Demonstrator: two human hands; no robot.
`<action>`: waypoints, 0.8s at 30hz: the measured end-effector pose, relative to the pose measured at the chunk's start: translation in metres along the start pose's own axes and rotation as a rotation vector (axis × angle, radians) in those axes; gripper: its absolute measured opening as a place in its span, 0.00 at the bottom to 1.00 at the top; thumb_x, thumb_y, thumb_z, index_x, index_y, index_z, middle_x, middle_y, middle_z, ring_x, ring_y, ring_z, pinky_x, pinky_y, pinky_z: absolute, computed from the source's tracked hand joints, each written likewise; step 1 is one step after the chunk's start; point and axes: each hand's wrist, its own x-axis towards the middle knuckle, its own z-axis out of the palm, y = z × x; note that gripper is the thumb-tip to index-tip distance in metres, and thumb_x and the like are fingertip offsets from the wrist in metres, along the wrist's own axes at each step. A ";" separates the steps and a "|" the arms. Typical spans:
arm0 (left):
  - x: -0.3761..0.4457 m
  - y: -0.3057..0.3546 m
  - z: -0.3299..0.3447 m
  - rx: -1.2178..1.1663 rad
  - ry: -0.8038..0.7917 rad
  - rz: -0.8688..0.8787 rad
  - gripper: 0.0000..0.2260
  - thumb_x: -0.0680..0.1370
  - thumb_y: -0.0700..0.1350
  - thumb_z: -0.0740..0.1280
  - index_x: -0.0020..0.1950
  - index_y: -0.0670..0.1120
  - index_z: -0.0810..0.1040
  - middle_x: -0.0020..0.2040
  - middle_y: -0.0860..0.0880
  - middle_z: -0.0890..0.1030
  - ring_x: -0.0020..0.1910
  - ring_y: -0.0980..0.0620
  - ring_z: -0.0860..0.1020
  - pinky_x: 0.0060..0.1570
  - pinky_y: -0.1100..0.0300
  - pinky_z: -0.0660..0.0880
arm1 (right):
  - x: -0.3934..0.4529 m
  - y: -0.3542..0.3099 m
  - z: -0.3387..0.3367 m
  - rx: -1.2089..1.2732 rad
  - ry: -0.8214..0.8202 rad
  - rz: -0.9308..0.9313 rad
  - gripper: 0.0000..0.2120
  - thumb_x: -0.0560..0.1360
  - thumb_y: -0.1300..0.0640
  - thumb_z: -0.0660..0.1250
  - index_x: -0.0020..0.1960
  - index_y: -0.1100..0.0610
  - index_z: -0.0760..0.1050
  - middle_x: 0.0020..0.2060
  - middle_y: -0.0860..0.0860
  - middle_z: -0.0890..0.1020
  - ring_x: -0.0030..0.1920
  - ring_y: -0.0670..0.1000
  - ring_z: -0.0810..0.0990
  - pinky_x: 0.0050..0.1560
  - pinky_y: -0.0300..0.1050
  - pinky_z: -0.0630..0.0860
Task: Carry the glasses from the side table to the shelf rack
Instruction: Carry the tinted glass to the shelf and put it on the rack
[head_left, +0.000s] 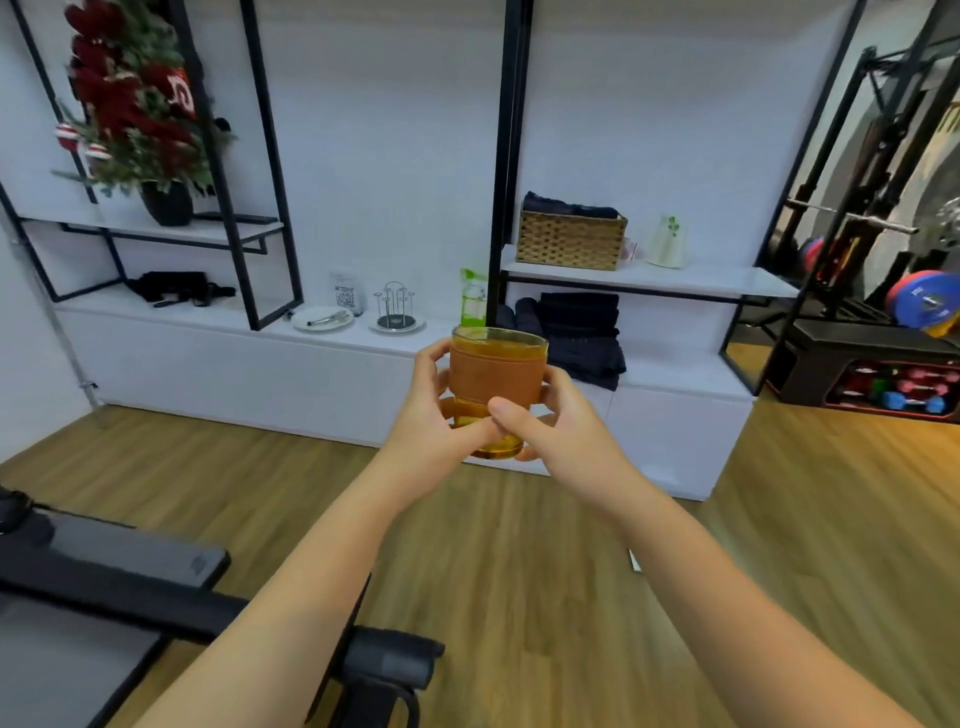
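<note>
Amber glass (497, 376) held upright in the air, left hand (431, 415) and right hand (563, 434) both wrapped tight round it, shelf rack (649, 278) well ahead

Bright even indoor light, soft shadows, slight blur (edges bowed)

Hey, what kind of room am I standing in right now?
Probably a home gym or fitness studio: a barbell rack with coloured weight plates, a crate of dumbbells, and a black bench on the wood floor.
</note>
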 end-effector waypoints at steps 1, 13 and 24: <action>0.024 -0.009 0.003 -0.003 -0.001 -0.005 0.39 0.65 0.58 0.80 0.69 0.69 0.62 0.64 0.60 0.79 0.57 0.59 0.82 0.49 0.63 0.81 | 0.024 0.007 -0.007 -0.004 0.001 0.007 0.31 0.77 0.41 0.72 0.75 0.48 0.66 0.64 0.44 0.79 0.51 0.48 0.85 0.45 0.40 0.82; 0.263 -0.094 0.021 0.022 0.048 -0.015 0.35 0.65 0.59 0.79 0.62 0.77 0.63 0.59 0.67 0.79 0.56 0.61 0.82 0.46 0.69 0.79 | 0.264 0.080 -0.062 0.000 -0.024 -0.003 0.31 0.77 0.41 0.72 0.75 0.48 0.66 0.64 0.42 0.79 0.52 0.46 0.84 0.42 0.37 0.81; 0.446 -0.186 0.052 0.017 0.189 -0.077 0.39 0.65 0.58 0.79 0.70 0.66 0.63 0.62 0.63 0.80 0.57 0.59 0.83 0.46 0.63 0.81 | 0.477 0.171 -0.111 0.022 -0.189 -0.002 0.34 0.76 0.39 0.72 0.76 0.49 0.65 0.66 0.45 0.79 0.56 0.46 0.82 0.54 0.43 0.82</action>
